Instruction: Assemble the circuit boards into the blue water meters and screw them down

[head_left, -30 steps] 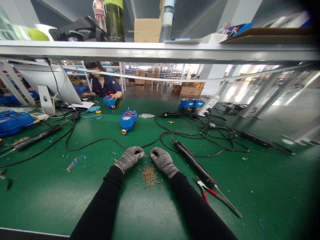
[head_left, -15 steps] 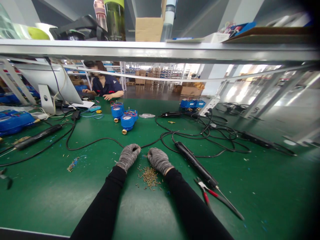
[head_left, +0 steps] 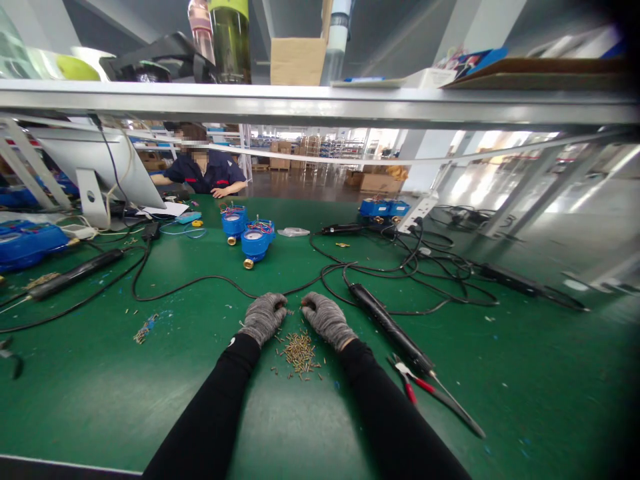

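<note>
Dozens of small brass-coloured screws (head_left: 300, 352) lie heaped at lower centre of frame; left hand (head_left: 264, 317) and right hand (head_left: 327, 320) sit just above them, apart, fingers curled, any grip cannot be told. Step in hand, apparently: fingertip handling of screws; next move calls for fine pinching, clear of the black screwdriver (head_left: 391, 327) right of centre.

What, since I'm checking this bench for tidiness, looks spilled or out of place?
A loose heap of small brass-coloured pieces lies uncontained on the green bench, some scattered around, as if spilled; black cables tangle at right.
</note>
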Available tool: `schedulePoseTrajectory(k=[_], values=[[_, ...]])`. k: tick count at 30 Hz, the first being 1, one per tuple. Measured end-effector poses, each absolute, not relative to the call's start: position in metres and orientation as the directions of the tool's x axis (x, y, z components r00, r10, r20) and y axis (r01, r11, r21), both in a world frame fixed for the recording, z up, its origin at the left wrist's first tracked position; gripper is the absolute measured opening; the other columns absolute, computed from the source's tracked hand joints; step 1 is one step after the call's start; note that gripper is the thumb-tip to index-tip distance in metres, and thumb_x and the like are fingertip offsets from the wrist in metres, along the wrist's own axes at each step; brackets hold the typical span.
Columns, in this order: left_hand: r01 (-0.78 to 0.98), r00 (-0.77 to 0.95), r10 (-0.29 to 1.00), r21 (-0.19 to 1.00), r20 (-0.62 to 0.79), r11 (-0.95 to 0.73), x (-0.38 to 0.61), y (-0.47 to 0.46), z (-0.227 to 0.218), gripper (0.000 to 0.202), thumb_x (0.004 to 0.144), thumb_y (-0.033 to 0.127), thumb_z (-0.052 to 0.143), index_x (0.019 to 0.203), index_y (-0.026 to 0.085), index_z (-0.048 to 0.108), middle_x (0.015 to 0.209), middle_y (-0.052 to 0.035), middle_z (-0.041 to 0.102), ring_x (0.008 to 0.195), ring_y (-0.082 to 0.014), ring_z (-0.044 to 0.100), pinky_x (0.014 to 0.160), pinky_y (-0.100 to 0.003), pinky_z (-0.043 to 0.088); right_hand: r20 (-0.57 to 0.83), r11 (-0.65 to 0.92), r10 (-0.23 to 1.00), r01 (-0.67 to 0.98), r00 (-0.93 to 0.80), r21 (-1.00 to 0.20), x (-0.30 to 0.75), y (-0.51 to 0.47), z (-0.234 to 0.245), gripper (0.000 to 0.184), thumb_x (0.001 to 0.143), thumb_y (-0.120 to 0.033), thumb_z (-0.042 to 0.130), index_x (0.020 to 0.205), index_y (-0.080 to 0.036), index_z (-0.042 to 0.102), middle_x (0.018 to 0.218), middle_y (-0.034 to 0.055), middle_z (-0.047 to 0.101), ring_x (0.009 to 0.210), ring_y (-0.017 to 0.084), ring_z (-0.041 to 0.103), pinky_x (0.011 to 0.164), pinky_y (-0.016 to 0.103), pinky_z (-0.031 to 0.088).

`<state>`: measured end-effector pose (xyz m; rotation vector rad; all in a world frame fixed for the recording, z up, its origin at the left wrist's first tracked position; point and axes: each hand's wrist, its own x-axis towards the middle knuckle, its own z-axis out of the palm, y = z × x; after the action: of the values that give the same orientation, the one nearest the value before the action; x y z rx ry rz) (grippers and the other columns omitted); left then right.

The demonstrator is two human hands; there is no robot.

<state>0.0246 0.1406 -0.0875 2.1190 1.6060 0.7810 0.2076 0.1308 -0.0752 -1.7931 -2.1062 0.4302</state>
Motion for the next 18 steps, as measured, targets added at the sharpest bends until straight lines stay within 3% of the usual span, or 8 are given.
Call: schedulePoseTrajectory(k=[8,12,16,18], values=[[0.78,0.202,0.961,0.562,0.19,-0.275,0.025,0.14,-0.086,0.024,0.079,0.022,0.062,0.102,0.019,0.068,0.098,-0.0056,0.069,0.092,-0.0184,0.062,0.086,-0.029,0.046,0.053,0.153,0.988,0.891,-0.145,-0.427,0.198,0.141,-0.078,0.025,0.093,-0.033,0.056,0.112,-0.017,0.06,0.116,0.0078,0.06,0.101,0.02,0.059,0.087,0.042,0.05],[0.783,0.219,0.957,0.551,0.19,-0.289,0.023,0.139,-0.085,0.024,0.08,0.022,0.062,0.103,0.019,0.067,0.101,-0.0057,0.069,0.093,-0.018,0.062,0.088,-0.029,0.046,0.05,0.181,0.982,0.835,-0.181,-0.52,0.207,0.138,-0.075,0.023,0.093,-0.033,0.055,0.107,-0.015,0.061,0.107,0.0069,0.062,0.094,0.019,0.061,0.084,0.04,0.051],[0.773,0.262,0.945,0.543,0.197,-0.328,0.023,0.14,-0.085,0.026,0.079,0.021,0.062,0.104,0.021,0.068,0.103,-0.0048,0.068,0.097,-0.0176,0.061,0.091,-0.029,0.045,0.048,0.318,0.922,0.68,-0.384,-0.66,0.227,0.128,-0.068,0.018,0.088,-0.032,0.06,0.091,-0.016,0.068,0.084,-0.0003,0.068,0.078,0.014,0.061,0.071,0.025,0.049],[0.768,0.281,0.938,0.538,0.203,-0.346,0.023,0.14,-0.086,0.027,0.078,0.023,0.064,0.104,0.022,0.068,0.104,-0.0048,0.068,0.099,-0.018,0.06,0.091,-0.029,0.044,0.081,0.346,0.906,0.617,-0.415,-0.706,0.233,0.127,-0.069,0.02,0.087,-0.033,0.058,0.092,-0.017,0.07,0.085,-0.0014,0.069,0.078,0.014,0.061,0.069,0.023,0.047]])
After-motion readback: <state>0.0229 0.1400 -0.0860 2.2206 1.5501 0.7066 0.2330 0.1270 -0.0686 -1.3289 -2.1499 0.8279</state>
